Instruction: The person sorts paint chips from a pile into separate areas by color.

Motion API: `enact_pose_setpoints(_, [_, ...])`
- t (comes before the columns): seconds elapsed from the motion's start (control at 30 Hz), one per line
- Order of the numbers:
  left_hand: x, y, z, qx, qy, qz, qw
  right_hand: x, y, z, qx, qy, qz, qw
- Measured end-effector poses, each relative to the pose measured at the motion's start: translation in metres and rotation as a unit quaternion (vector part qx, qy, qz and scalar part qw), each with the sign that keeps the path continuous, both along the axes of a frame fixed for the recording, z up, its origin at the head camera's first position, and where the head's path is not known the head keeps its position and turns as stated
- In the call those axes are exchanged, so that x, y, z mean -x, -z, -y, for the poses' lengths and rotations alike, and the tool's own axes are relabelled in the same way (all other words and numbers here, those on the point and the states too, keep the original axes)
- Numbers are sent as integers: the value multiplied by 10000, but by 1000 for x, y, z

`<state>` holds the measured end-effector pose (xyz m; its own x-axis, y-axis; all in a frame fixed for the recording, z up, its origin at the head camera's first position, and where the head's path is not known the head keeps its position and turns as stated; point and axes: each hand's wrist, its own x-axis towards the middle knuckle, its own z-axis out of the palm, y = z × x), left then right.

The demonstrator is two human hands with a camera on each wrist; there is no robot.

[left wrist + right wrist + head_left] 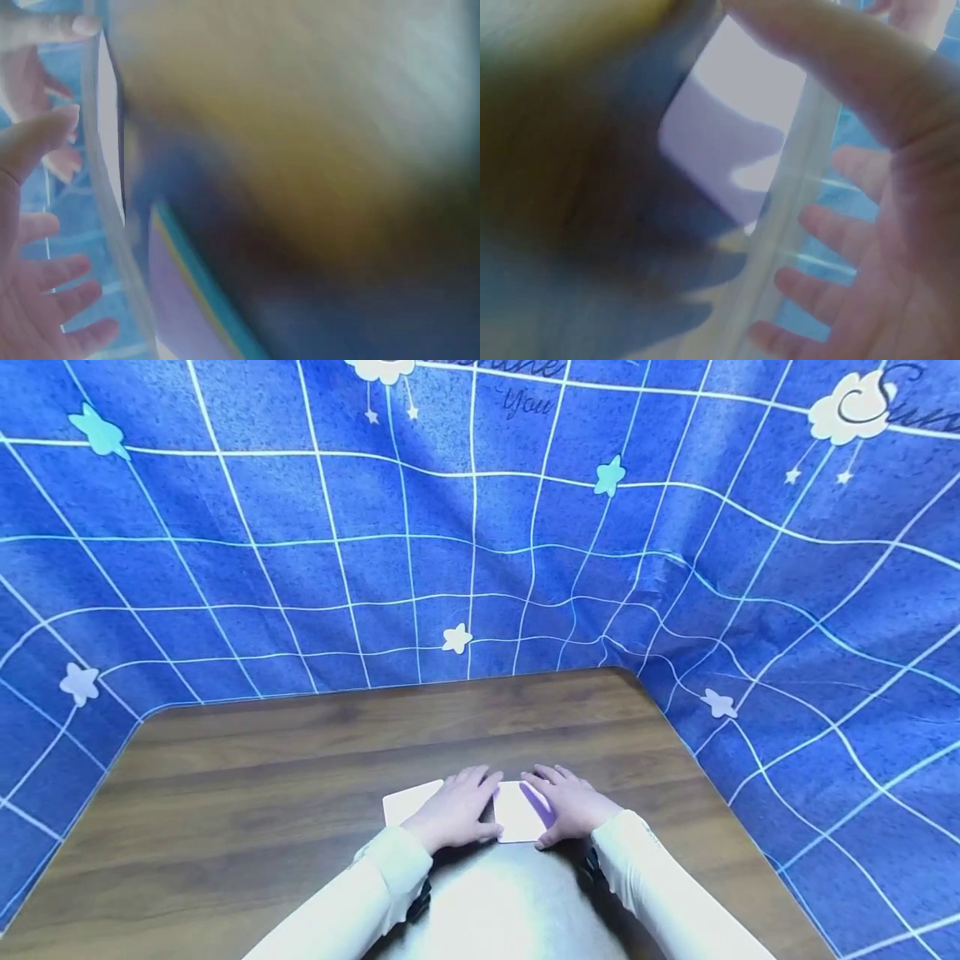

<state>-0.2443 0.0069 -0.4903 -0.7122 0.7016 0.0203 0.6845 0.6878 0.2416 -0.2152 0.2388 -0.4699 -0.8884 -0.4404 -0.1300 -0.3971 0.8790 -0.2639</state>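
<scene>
White card [517, 817] lies on the wooden desk [300, 760] between left hand [459, 808] and right hand [576, 806], both with fingers extended; a pale stack [409, 802] sits beside the left.

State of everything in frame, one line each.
Left hand: open, fingers extended, beside the middle card
Right hand: open, thumb and fingers apart
Middle card: flat on table, between hands, partly shaded
Left pad: flat, partly hidden by left hand
Blue cloth: hanging, slightly wrinkled
</scene>
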Motion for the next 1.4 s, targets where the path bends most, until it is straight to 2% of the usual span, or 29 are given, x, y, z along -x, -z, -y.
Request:
enact_pose_setpoints(0.27, [1, -12, 66, -188, -699, -60, 9974, 17, -1, 44, 184, -557, -268, 9979])
enact_pose_setpoints(0.4, [-3, -11, 92, -24, -1014, 26, 9948, 24, -4, 74, 106, -725, -142, 9972])
enact_pose_setpoints(0.57, [-1, -6, 111, 69, -1225, 115, 9924, 36, -10, 106, -172, -967, -172, 9950])
enact_pose_setpoints(0.73, [-3, 1, 123, 217, -1357, 97, 9905, 43, -14, 133, -281, -1204, -151, 9922])
enact_pose_setpoints(0.9, [-5, 6, 130, 294, -1240, 182, 9917, 48, -13, 151, -502, -1252, -119, 9908])
enact_pose_setpoints(1.0, [-7, 8, 129, 364, -1217, 280, 9915, 50, -8, 152, -556, -1224, 74, 9909])
enact_pose_setpoints(1.2, [-15, 5, 132, 188, -1085, 429, 9930, 50, -3, 154, -694, -1205, 351, 9897])
enact_pose_setpoints(1.4, [-15, 0, 134, 209, -947, 562, 9937, 51, -4, 154, -449, -1281, 513, 9894])
